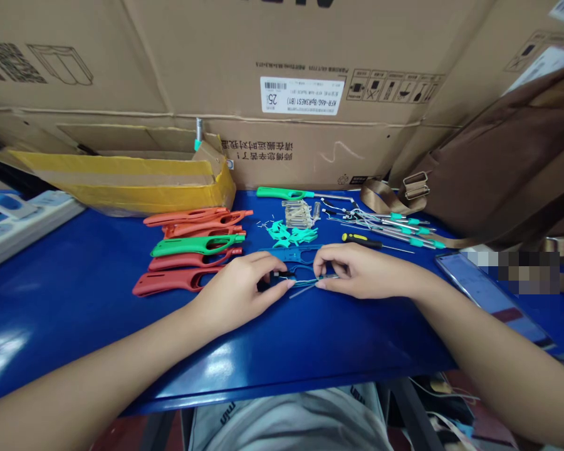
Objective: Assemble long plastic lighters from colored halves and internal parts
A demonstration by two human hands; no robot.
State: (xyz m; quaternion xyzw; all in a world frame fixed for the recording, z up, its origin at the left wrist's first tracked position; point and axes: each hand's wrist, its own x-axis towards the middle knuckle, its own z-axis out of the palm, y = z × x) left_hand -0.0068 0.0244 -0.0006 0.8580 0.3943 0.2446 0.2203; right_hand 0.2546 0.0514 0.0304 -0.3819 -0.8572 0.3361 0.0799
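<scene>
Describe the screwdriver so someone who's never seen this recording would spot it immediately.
On the glossy blue table, find the person's right hand. Just beyond it, in front of the bundle of silver metal tubes with teal collars, lies a slim screwdriver, its thin shaft pointing right. Its black-and-yellow handle sets it apart from the tubes.

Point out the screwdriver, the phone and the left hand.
Screwdriver (pixel 373 242), head view: black front part of the handle.
Phone (pixel 491 295), head view: screen, middle of the visible part.
Left hand (pixel 244 285), head view: back of the hand.
</scene>
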